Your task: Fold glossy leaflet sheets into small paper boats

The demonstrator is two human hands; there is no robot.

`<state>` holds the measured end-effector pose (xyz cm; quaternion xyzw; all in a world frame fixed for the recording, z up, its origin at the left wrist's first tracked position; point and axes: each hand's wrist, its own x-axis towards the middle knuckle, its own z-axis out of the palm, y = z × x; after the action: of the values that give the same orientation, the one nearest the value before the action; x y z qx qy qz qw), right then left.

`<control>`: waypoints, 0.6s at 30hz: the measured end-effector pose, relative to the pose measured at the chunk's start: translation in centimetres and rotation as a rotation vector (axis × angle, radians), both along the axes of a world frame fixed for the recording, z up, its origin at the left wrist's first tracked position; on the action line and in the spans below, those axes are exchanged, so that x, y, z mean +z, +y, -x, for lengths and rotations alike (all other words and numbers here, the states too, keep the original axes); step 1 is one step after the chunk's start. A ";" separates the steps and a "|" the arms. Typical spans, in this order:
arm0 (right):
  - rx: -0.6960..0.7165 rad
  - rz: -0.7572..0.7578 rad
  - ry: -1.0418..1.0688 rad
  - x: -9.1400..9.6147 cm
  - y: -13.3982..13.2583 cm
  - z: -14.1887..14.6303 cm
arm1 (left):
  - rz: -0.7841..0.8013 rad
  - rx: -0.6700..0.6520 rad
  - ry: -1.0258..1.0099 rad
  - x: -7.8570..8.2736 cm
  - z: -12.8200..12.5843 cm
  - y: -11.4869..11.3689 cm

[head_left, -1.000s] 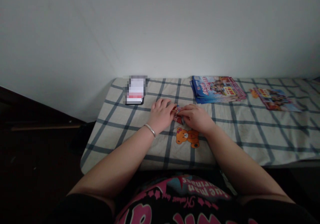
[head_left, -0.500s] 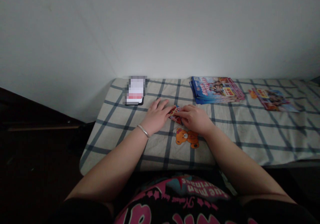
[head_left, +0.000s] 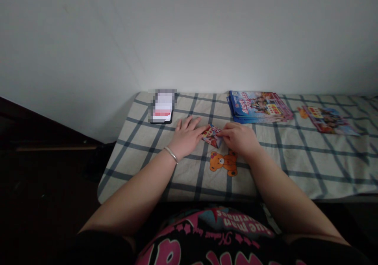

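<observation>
A small folded flyer [head_left: 213, 137], printed in red, blue and white, lies on the checked cloth between my two hands. My left hand [head_left: 186, 138] rests with its fingers spread, a silver bangle at the wrist, and its thumb presses on the left side of the flyer. The fingers of my right hand [head_left: 239, 139] are curled, with thumb and forefinger at the flyer's right edge. Part of that edge is hidden under the fingertips. Just below the flyer is an orange teddy bear print [head_left: 223, 162] on the cloth.
A stack of blue and pink flyers [head_left: 256, 106] lies by the wall at the back right. Farther right is another flyer [head_left: 329, 119]. A phone [head_left: 163, 106] with a lit, blurred screen lies back left. The checked cloth [head_left: 141, 139] covers the surface against a white wall [head_left: 189, 36].
My right hand has slid slightly right along the folded flyer, leaving more of its printed face showing. My left hand stays on it. The whole view has shifted a little.
</observation>
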<state>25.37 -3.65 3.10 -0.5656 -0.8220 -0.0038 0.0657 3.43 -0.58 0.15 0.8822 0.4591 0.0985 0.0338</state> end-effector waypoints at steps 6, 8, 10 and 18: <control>-0.108 0.012 -0.025 0.6 0.1 -1.1 | 0.011 -0.006 0.013 0.0 0.1 0.1; -0.139 0.021 -0.050 0.8 0.1 -1.3 | 0.014 -0.008 0.014 0.0 0.1 0.0; -0.165 0.026 -0.062 0.9 0.1 -1.4 | 0.016 -0.007 0.012 0.0 0.1 0.0; -0.277 0.006 0.045 0.2 0.4 -1.6 | -0.013 -0.003 -0.049 -0.3 0.1 0.1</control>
<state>26.96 -3.29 3.34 -0.6737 -0.7345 0.0024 0.0814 3.32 -0.51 -0.18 0.8806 0.4561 0.1227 0.0396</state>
